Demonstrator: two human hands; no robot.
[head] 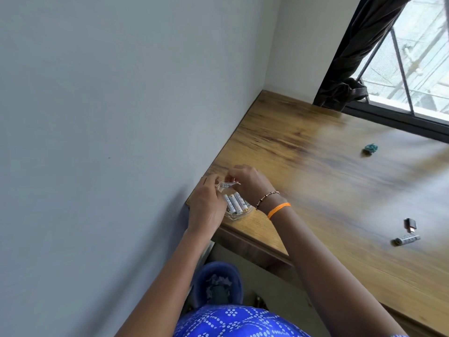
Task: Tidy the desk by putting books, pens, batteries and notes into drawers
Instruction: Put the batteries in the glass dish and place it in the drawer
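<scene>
- Head view: I am watching both hands working at the near left corner of the desk (315, 147), by the wall.
- The left hand (206, 205) and right hand (250, 181) are pinching one battery (225, 185) between them, above three batteries (235, 203) lying in a clear tray (239, 216).
- I am judging that laying it parallel beside the others is best.
- A loose battery (406, 239) is waiting well apart to the right.
</scene>
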